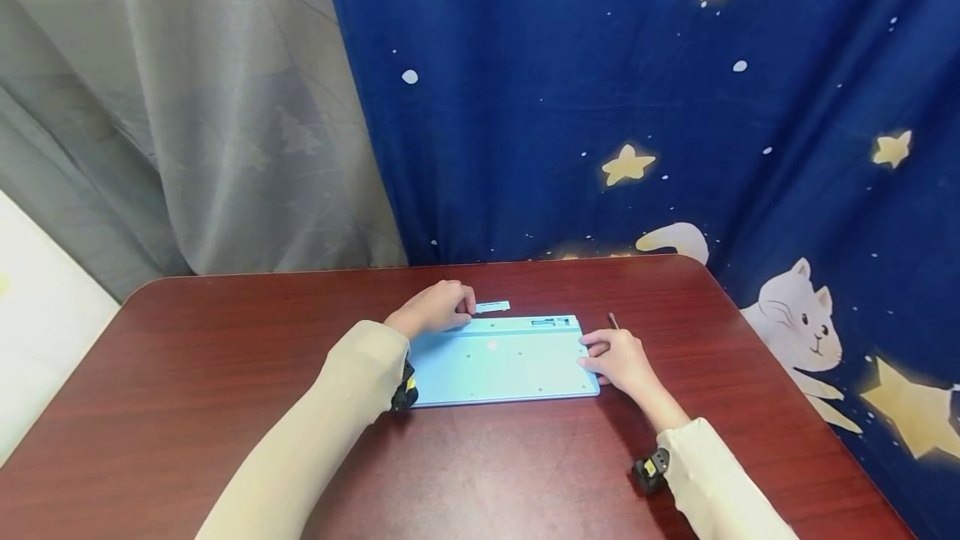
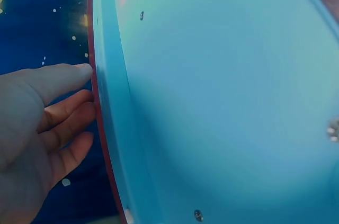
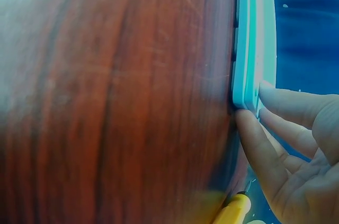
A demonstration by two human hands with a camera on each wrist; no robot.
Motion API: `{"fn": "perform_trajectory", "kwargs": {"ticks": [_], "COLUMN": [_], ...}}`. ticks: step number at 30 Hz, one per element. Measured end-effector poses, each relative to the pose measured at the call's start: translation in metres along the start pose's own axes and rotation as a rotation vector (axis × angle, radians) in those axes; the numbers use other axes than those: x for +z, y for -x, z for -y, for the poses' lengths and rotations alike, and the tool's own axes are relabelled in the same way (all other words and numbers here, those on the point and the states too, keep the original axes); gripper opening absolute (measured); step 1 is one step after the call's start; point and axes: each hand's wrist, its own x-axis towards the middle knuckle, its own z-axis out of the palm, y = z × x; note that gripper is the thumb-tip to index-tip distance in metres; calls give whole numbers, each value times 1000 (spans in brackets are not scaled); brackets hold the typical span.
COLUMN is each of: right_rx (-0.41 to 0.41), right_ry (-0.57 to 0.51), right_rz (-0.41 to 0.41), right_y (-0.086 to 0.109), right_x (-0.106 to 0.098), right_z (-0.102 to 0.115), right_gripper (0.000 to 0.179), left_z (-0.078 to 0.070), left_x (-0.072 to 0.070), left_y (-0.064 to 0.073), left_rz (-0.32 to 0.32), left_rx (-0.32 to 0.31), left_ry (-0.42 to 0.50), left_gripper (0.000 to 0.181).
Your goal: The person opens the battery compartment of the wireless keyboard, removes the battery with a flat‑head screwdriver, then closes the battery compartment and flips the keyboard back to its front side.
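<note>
Head view showed the overturned keyboard (image 1: 510, 369) on the desk (image 1: 225, 373), a cover (image 1: 492, 306) just off its 12 o'clock edge. The right hand (image 1: 617, 361) pinched its 3 o'clock end, fingers slightly parted; the left hand (image 1: 435, 307), fingers bent, sat near 11, grip unclear. Steadying it flat seemed wise.

The blue rectangular keyboard (image 1: 498, 369) lies on the red-brown wooden table (image 1: 480, 465), my right hand (image 1: 621, 359) at its right end; behind it, a thin pale-blue strip (image 1: 493, 307) beside my left hand (image 1: 438, 307).
</note>
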Motion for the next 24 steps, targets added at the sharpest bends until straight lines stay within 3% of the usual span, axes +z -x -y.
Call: {"fn": "perform_trajectory", "kwargs": {"ticks": [9, 15, 19, 24], "right_rx": [-10, -5, 6, -18], "right_ry": [3, 15, 27, 73], "right_rz": [11, 18, 31, 27], "right_y": [-1, -1, -2, -7], "right_x": [-2, -4, -3, -3], "right_z": [2, 3, 5, 9], "right_gripper": [29, 30, 31, 30], "left_z": [-3, -1, 5, 8], "left_x": [3, 14, 22, 28], "left_y": [10, 17, 21, 24], "left_rz": [-1, -109, -193, -227], "left_rx": [-42, -23, 6, -42], "left_ry": [37, 102, 195, 338], "left_gripper": [10, 11, 10, 11]}}
